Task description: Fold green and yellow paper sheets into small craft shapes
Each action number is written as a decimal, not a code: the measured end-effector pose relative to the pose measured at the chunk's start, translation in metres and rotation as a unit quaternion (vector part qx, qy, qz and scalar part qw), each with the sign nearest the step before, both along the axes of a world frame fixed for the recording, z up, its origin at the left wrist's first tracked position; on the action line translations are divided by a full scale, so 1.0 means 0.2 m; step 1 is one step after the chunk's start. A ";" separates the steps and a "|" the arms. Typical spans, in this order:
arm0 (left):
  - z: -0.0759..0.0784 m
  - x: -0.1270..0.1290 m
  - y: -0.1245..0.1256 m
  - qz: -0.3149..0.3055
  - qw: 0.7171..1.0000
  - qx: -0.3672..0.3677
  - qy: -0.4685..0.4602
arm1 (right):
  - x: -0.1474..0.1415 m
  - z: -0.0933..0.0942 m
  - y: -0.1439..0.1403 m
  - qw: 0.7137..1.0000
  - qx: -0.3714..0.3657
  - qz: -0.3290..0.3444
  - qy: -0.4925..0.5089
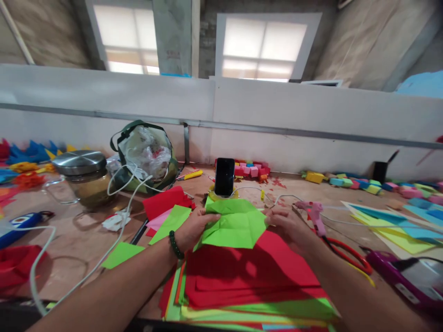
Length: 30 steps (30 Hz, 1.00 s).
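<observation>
Creased bright green paper sheet, left hand, right hand gripping edges

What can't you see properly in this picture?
- Head view: the stack under the green sheet is partly covered by it and cut off at the bottom edge.
- The right hand has its fingertips tucked behind the sheet.
- The jar contents are too murky to tell.
- The phone screen is dark.

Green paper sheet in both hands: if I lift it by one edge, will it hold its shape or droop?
The green paper sheet looks thin and already creased, so it would likely droop. It seems very light, pinched by the left hand and right hand. On the red sheets, it may slide easily.
</observation>
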State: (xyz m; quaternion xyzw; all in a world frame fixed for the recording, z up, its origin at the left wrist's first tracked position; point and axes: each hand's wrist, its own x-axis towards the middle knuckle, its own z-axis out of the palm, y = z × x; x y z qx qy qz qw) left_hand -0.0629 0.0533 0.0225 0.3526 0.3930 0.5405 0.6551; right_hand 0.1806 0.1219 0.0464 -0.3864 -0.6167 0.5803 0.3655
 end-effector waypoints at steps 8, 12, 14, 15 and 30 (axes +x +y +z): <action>-0.06 0.00 0.01 -0.039 0.994 0.013 0.106 | -0.08 0.35 0.08 0.949 0.164 0.177 -0.201; -0.04 -0.01 0.00 -0.050 0.990 0.015 0.129 | -0.27 0.30 0.07 0.904 0.213 0.292 -0.228; -0.01 -0.01 0.01 -0.050 0.989 0.024 0.139 | -0.31 0.24 0.10 0.906 0.180 0.299 -0.240; 0.00 -0.02 0.01 -0.020 0.986 0.045 0.157 | -0.32 0.21 0.11 0.912 0.149 0.302 -0.236; -0.02 0.02 -0.02 0.212 0.663 0.301 0.652 | -0.36 0.04 0.18 0.934 0.172 0.239 -0.201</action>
